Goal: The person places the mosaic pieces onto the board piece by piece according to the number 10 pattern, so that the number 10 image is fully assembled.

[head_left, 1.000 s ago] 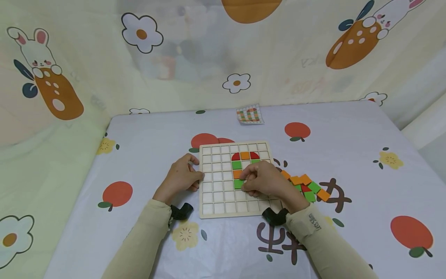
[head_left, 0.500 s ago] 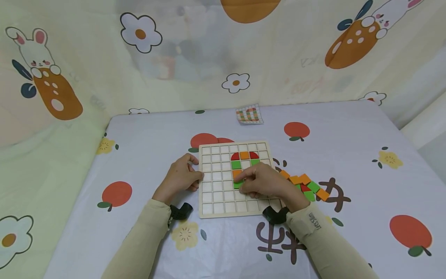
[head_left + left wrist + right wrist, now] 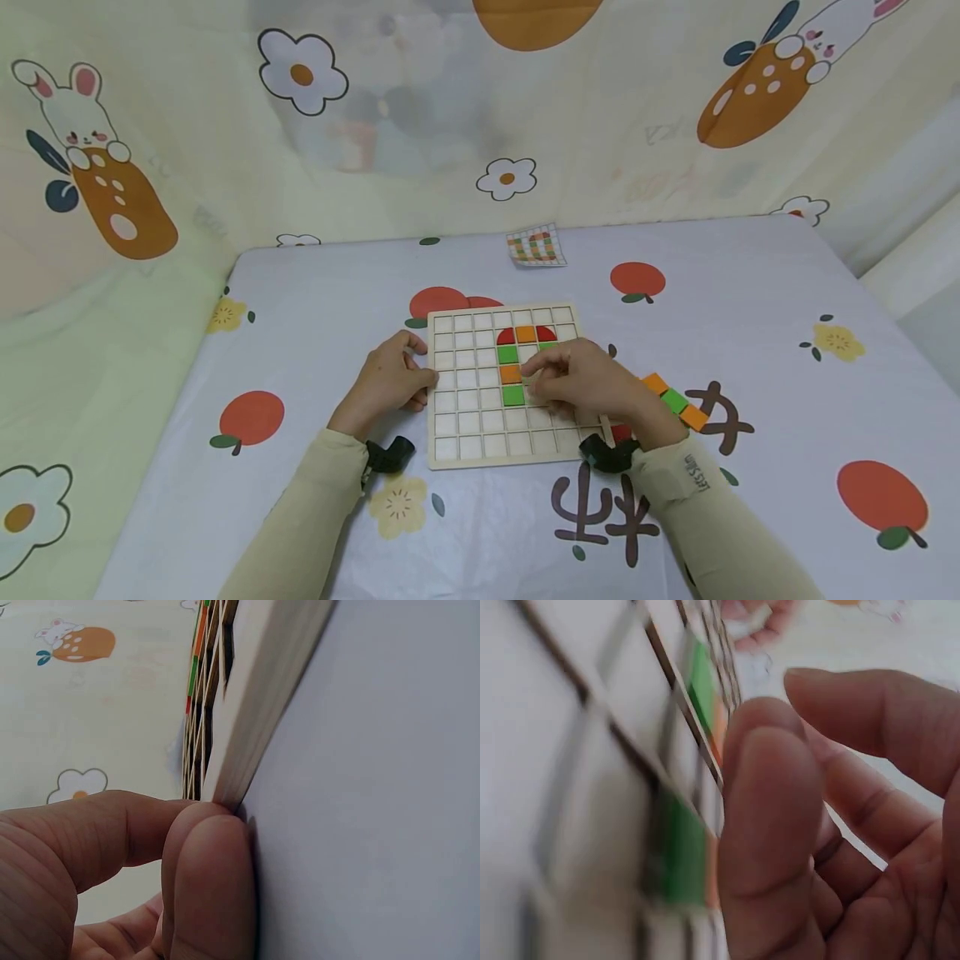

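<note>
Now on my list: one green square tile (image 3: 513,395), uncovered and apparently seated in the pale wooden grid board (image 3: 495,462) since the right hand (image 3: 588,379), fingers parted, nothing visible held, drew back rightward; one left hand (image 3: 386,371), loosely bent, touching the board's left edge.

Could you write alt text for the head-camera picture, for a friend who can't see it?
A person's right-hand grip is over a pale grid board while the left-hand grip touches its left edge. Red, orange and green pieces sit in some squares; loose pieces lie to the right, and a checked card sits beyond the board.
</note>
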Demonstrator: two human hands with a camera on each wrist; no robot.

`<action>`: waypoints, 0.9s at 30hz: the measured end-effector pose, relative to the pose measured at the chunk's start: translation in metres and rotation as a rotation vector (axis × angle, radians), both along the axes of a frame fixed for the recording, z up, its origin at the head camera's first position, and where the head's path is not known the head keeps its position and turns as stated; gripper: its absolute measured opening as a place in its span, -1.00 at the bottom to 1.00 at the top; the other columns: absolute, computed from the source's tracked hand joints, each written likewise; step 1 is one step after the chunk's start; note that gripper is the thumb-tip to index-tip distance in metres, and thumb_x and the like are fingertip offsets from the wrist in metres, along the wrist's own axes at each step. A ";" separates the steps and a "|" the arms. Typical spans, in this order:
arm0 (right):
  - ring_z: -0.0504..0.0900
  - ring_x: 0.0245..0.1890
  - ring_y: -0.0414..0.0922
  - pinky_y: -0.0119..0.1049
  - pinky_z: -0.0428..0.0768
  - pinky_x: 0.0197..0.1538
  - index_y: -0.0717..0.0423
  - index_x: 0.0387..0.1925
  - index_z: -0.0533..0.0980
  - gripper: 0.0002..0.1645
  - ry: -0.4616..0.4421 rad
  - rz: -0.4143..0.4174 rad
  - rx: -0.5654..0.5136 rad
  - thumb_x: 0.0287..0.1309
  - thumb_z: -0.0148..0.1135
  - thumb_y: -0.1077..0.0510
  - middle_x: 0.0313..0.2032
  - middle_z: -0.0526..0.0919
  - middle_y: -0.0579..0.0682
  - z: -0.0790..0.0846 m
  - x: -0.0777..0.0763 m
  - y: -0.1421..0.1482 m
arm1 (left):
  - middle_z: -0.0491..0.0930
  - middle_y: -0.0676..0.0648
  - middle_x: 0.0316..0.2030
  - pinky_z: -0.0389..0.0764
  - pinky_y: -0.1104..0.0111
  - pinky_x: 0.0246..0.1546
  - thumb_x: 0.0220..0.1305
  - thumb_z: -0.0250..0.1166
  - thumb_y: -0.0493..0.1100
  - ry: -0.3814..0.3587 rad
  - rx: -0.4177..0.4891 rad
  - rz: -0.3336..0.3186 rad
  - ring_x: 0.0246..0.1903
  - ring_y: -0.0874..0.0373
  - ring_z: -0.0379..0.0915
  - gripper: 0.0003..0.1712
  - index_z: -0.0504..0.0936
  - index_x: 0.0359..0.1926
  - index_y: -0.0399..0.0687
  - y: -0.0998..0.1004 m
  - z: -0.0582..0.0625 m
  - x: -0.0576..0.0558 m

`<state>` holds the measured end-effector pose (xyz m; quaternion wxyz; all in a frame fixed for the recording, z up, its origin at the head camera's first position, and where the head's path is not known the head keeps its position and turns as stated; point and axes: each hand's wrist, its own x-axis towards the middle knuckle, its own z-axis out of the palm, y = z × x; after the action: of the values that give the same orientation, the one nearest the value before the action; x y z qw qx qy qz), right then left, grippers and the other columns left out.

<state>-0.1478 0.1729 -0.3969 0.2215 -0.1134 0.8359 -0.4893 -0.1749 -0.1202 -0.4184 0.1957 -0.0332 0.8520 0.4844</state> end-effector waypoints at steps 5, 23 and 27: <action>0.58 -0.49 -0.03 -0.28 0.66 -0.44 0.29 -0.03 0.68 -0.74 0.027 -0.143 0.064 0.33 0.35 0.20 -0.42 0.62 0.11 0.014 0.002 0.039 | 0.55 -0.17 -0.36 0.72 0.35 -0.53 0.25 0.38 -0.29 0.000 -0.002 0.002 -0.59 0.10 0.62 -0.56 0.45 0.11 -0.12 0.001 0.000 0.000; 0.57 -0.48 -0.07 -0.24 0.65 -0.41 0.28 -0.02 0.65 -0.60 -0.097 -0.273 0.320 0.23 0.46 0.09 -0.37 0.70 0.02 0.001 0.020 0.099 | 0.57 -0.18 -0.35 0.72 0.36 -0.53 0.25 0.38 -0.27 -0.003 -0.006 0.000 -0.60 0.11 0.63 -0.55 0.44 0.11 -0.11 0.000 0.002 0.001; 0.59 -0.47 -0.06 -0.21 0.66 -0.40 0.26 -0.10 0.64 -0.65 -0.103 -0.268 0.322 0.22 0.48 0.09 -0.38 0.71 0.03 0.002 0.022 0.098 | 0.56 -0.17 -0.36 0.71 0.36 -0.54 0.25 0.37 -0.28 0.003 -0.005 -0.001 -0.60 0.12 0.62 -0.56 0.44 0.11 -0.13 0.000 0.002 0.001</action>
<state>-0.1258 0.2709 -0.3948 0.2123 0.0609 0.8985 -0.3794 -0.1744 -0.1201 -0.4166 0.1944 -0.0324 0.8536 0.4821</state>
